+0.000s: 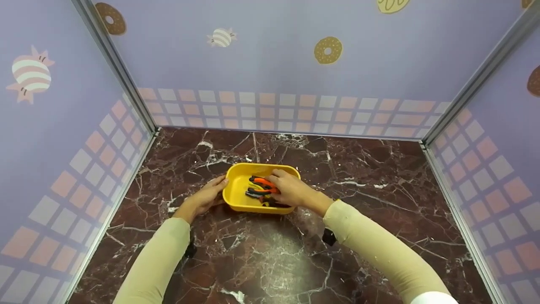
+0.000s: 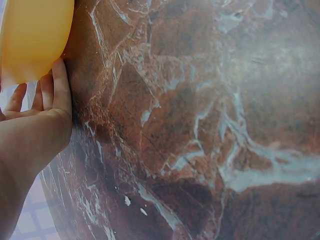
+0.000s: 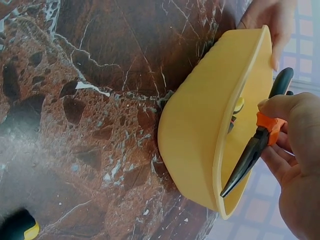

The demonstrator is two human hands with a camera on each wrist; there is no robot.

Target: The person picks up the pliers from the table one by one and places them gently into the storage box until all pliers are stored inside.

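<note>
A yellow plastic basin (image 1: 236, 177) sits on the dark marbled surface, its long side facing me. My right hand (image 1: 289, 188) grips needle-nose pliers (image 3: 257, 142) with orange and black handles over the basin's right half. In the right wrist view the closed dark nose crosses the basin rim. Below them, black and yellow tool parts (image 1: 265, 200) lie in the basin, partly hidden by the hand. My left hand (image 1: 206, 194) holds the basin's left end, with its fingertips against the outer wall in the left wrist view.
Purple panels (image 1: 270, 63) with painted sweets and tile squares enclose the marbled surface (image 1: 379, 219) at the back and both sides. Metal rails (image 1: 122, 76) run along the corners. A black and yellow object (image 3: 20, 227) shows at the lower left of the right wrist view.
</note>
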